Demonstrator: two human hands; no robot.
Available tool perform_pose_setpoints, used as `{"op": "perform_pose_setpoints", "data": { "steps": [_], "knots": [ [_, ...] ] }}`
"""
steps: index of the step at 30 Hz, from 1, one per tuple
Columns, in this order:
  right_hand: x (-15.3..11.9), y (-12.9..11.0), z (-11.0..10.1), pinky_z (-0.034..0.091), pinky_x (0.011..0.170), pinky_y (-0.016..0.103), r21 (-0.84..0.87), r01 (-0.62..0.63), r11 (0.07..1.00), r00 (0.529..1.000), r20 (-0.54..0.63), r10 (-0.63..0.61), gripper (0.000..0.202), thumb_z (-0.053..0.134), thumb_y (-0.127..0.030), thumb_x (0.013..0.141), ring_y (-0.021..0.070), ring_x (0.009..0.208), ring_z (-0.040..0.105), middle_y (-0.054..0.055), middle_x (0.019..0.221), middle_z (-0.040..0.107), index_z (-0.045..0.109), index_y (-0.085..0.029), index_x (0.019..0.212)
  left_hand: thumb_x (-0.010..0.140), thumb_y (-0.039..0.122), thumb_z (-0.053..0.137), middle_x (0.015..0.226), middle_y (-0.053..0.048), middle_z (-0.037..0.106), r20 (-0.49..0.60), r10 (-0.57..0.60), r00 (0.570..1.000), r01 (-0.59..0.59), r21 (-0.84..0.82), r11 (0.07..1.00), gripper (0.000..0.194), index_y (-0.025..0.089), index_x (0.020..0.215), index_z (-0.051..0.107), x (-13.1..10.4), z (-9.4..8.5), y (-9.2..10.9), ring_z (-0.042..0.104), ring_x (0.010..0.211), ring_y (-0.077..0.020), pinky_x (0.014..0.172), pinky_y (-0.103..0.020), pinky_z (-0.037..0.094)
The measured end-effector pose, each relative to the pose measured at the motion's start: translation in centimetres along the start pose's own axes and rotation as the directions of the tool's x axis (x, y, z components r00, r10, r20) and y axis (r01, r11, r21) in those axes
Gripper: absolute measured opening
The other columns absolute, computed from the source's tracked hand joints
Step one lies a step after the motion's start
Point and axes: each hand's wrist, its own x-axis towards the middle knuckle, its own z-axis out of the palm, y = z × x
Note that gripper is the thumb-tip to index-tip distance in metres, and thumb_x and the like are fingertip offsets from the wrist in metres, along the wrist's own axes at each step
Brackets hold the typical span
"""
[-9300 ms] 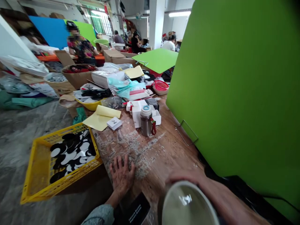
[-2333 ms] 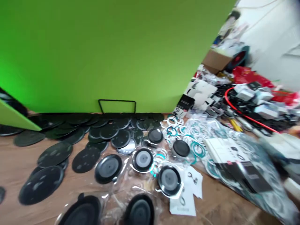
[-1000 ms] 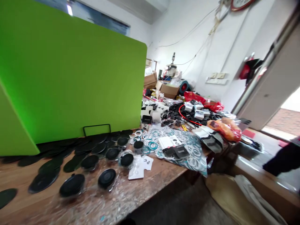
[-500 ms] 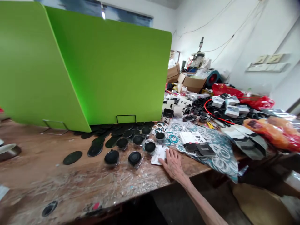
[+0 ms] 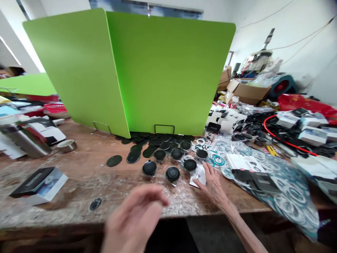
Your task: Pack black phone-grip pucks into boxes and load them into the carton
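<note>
My right hand [image 5: 212, 182] rests on the table, thumb and fingers spread over a small flat white packet [image 5: 199, 174]. Its fingers hide part of that packet. My left hand [image 5: 138, 214] is raised above the table's front edge, blurred by motion. Its fingers are loosely bent, with a gap to the thumb and nothing visible between them. Just beyond the hands stand several round black parts in clear plastic wraps, among them a near one [image 5: 173, 173] and one beside the packet [image 5: 190, 164].
A green divider [image 5: 168, 73] stands behind flat black discs [image 5: 114, 160]. At left are a printed box [image 5: 39, 186], a metal cup [image 5: 66, 145] and a steel flask [image 5: 30, 138]. A patterned plastic sheet [image 5: 289, 196] with leaflets [image 5: 247, 172] lies at right.
The view has swung left, bringing in the printed box and the flask. My left hand has come into view from below. My right hand stays on the white packet.
</note>
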Motion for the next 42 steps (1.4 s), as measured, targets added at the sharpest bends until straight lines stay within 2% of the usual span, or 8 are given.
{"op": "perform_pose_setpoints", "data": {
  "steps": [5,8,14,20,25,28,34,42],
  "knots": [
    [4.0,-2.1,0.0,0.032,0.103,0.055,0.163,0.0,0.987,0.992,0.126,-0.021,0.081,0.069,-0.038,0.073,0.0364,0.128,0.038,0.02,0.139,0.042,0.033,-0.011,0.141,0.071,0.042,0.073,0.135,-0.013,0.048,0.11,0.102,0.989,-0.13,0.285,0.95,0.076,0.019,0.136,0.042,3.8,8.5,-6.0,0.043,0.125,-0.0331,0.106,-0.054,0.037],
    [5.4,-3.1,-0.4,0.038,0.097,0.053,0.2,0.024,0.98,0.99,0.128,-0.05,0.068,0.068,-0.031,0.072,0.0343,0.118,0.047,0.017,0.126,0.051,0.043,-0.014,0.133,0.074,0.036,0.068,0.125,-0.014,0.052,0.102,0.103,0.989,-0.133,0.363,0.922,0.069,0.017,0.135,0.041,5.2,11.2,-9.1,0.046,0.12,-0.0325,0.102,-0.053,0.04],
    [4.6,-7.0,-1.1,0.042,0.1,0.04,0.275,0.072,0.959,0.995,0.05,-0.089,0.062,0.064,-0.028,0.075,0.0262,0.117,0.047,0.012,0.124,0.049,0.043,-0.018,0.132,0.082,0.041,0.056,0.12,-0.012,0.051,0.092,0.161,0.983,-0.185,0.438,0.88,0.058,0.018,0.133,0.043,6.0,7.9,-11.9,0.048,0.113,-0.0308,0.101,-0.051,0.041],
    [3.0,-11.2,1.9,0.044,0.099,0.037,0.431,0.0,0.902,0.999,0.047,-0.023,0.06,0.067,-0.022,0.072,0.0237,0.115,0.049,0.01,0.122,0.051,0.047,-0.018,0.129,0.081,0.054,0.051,0.124,-0.012,0.049,0.065,0.128,0.99,-0.143,0.529,0.837,0.066,0.017,0.135,0.042,8.1,3.4,-15.1,0.046,0.115,-0.0318,0.102,-0.05,0.041],
    [3.0,-10.3,1.5,0.034,0.107,0.049,0.282,0.134,0.95,0.979,0.108,-0.171,0.082,0.074,-0.05,0.072,0.0325,0.128,0.038,0.014,0.139,0.041,0.04,-0.019,0.14,0.079,0.062,0.049,0.125,-0.013,0.048,0.053,0.149,0.987,-0.147,0.642,0.752,0.07,0.018,0.133,0.046,8.2,1.7,-13.4,0.046,0.112,-0.0345,0.097,-0.053,0.043],
    [5.1,-6.2,-0.3,0.027,0.111,0.045,0.11,0.037,0.993,0.994,0.097,-0.048,0.065,0.061,-0.042,0.086,0.0298,0.135,0.03,0.015,0.145,0.034,0.038,-0.017,0.142,0.082,0.063,0.044,0.123,-0.014,0.051,0.02,0.234,0.972,-0.183,0.686,0.704,0.066,0.016,0.128,0.053,8.8,2.3,-10.5,0.047,0.112,-0.0356,0.096,-0.053,0.043],
    [10.5,1.7,-1.7,0.034,0.103,0.047,0.006,-0.048,0.999,0.988,0.147,0.046,0.056,0.067,-0.022,0.076,0.0323,0.127,0.037,0.016,0.13,0.047,0.05,-0.015,0.129,0.089,0.048,0.045,0.134,-0.013,0.054,0.379,0.24,0.894,-0.43,0.575,0.696,0.051,0.017,0.128,0.055,12.7,9.4,-7.4,0.046,0.125,-0.0307,0.105,-0.05,0.036],
    [12.9,-2.1,0.1,0.046,0.092,0.042,-0.054,0.027,0.998,0.994,0.111,-0.021,0.04,0.069,-0.032,0.077,0.0276,0.111,0.049,0.011,0.119,0.052,0.058,-0.018,0.114,0.087,0.046,0.043,0.148,-0.01,0.041,0.397,0.097,0.913,-0.386,0.756,0.529,0.06,0.017,0.14,0.045,15.2,14.5,-10.6,0.028,0.14,-0.0339,0.109,-0.057,0.022]
  ]
}}
